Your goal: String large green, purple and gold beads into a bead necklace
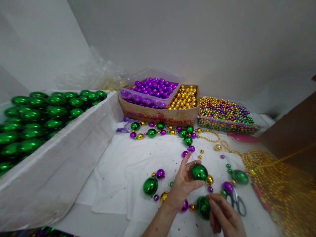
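My left hand [181, 184] pinches a large shiny green ball bead [198, 171] between thumb and fingers, just above the white cloth [118, 171]. My right hand [225, 217] is closed in a pinch on a thin clear string that runs up toward that bead. Beside my right hand lies another large green bead [203, 207]. A partly strung chain of green, purple and gold beads [163, 130] curves across the cloth beyond my hands. Loose beads lie around, among them a green one [150, 186] to the left.
A white box of large green beads [37, 118] fills the left. At the back stand a tub of purple beads [154, 87], a cardboard box of gold beads [184, 97] and a tray of small mixed beads [224, 110]. Scissors [237, 202] and gold bead strands [276, 177] lie right.
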